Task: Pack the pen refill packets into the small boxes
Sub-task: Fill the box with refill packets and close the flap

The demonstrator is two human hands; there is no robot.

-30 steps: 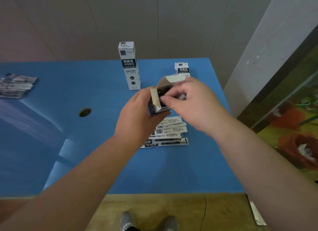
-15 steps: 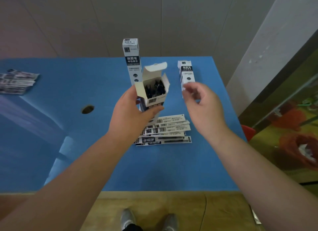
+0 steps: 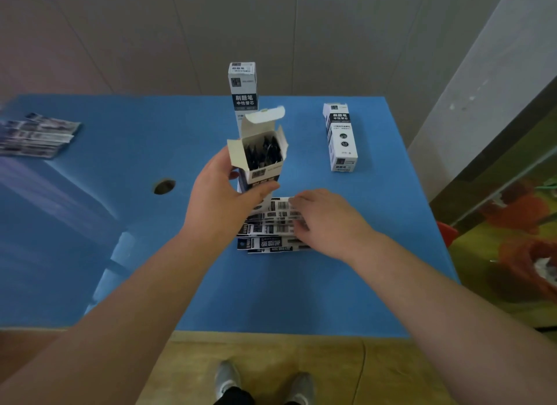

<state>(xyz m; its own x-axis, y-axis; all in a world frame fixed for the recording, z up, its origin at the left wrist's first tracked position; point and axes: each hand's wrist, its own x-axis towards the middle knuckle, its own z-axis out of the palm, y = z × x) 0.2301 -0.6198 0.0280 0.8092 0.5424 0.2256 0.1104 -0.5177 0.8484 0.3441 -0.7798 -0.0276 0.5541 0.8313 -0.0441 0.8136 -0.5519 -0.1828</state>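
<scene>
The left hand point(image 3: 223, 199) has its grip curled round the lower part of a small white-and-black cardboard box point(image 3: 259, 160), held upright with flaps open and dark refills showing inside. The fanned stack of flat printed refill packets point(image 3: 271, 226) lies on the blue table point(image 3: 120, 253) directly below the box, long axes running left to right. The right hand point(image 3: 328, 220), the nearer one, rests on the stack's right end; whether its fingers pinch a packet cannot be told. A lifted packet would likely need turning upright. Bare table lies right and front.
</scene>
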